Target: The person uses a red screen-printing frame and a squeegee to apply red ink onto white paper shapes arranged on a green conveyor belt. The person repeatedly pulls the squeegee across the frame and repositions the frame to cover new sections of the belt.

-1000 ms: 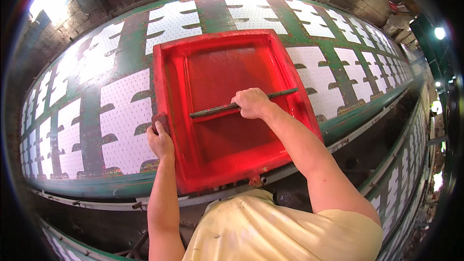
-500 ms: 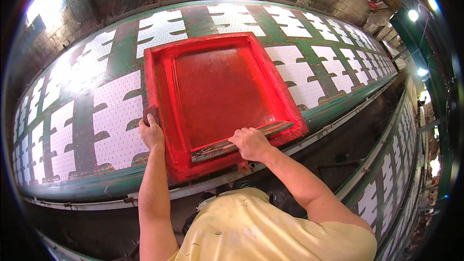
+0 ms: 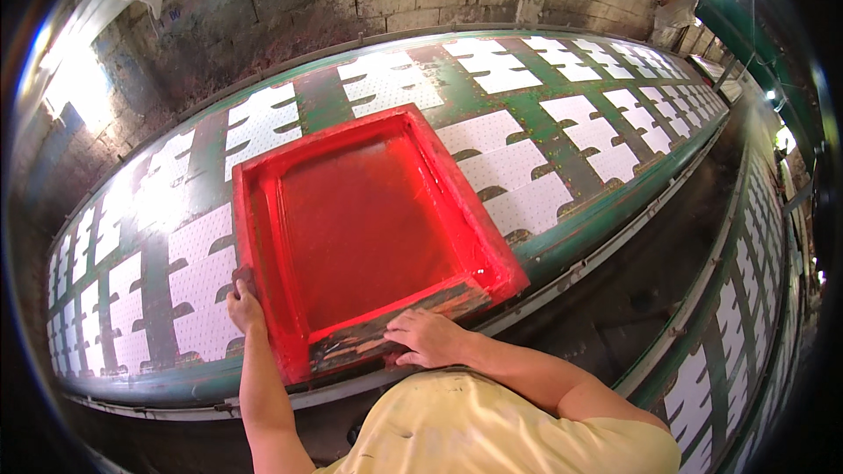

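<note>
Though aslant, squeegee (image 3: 362, 334) inside frame (image 3: 458, 193).

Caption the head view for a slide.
Left hand on a red rectangular frame, right hand on a flat paint-stained bar.

Two hands (image 3: 426, 339) at lower centre, one red frame (image 3: 461, 196), one flat bar (image 3: 360, 340), two counters (image 3: 320, 96), centre and lower right, two rows of white panels (image 3: 492, 66) mid-frame

long green table (image 3: 325, 105) | white patterned sheets (image 3: 531, 202), rows | red frame (image 3: 457, 193) atop
</note>
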Available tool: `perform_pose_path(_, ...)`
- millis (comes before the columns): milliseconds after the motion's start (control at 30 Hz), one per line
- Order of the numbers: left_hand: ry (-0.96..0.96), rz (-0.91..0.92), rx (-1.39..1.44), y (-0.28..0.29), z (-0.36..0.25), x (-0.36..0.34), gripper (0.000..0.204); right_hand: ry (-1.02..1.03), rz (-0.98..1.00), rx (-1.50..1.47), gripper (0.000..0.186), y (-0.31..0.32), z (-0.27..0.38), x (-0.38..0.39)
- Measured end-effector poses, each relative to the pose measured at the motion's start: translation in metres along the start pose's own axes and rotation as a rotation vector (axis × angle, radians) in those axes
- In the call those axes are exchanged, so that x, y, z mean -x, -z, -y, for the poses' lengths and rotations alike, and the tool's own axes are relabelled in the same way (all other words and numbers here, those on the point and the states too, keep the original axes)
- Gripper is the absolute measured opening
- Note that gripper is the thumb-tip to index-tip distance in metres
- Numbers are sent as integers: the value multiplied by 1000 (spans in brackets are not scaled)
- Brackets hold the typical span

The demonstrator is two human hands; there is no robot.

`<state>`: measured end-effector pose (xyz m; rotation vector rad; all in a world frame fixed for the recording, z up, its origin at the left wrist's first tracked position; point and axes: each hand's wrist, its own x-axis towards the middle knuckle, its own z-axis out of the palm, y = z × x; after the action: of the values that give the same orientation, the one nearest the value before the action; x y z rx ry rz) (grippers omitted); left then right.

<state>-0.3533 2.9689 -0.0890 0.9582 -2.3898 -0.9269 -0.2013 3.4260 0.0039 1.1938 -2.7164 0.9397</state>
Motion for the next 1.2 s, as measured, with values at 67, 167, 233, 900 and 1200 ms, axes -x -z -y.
perform_pose_path(67, 30, -28, 36, 2, -1, -1, 69, -60, 11, -225, 43, 17, -23, 15)
perform_pose_path(167, 81, -35, -27, 3, -5, -2, 75, -213, -337, -159, 28, 54, -70, 47)
perform_pose_path(233, 85, -51, -71, 4, -8, -1, 81, -387, -466, -16, 31, 77, -103, 63)
perform_pose_path(900, 310, 117, 459, 7, -14, 5, 56, -1073, -196, 135, 59, 95, -214, 60)
perform_pose_path(1200, 300, 173, 529, 12, -22, 2, 49, -1022, -273, 87, 49, 127, -190, 47)
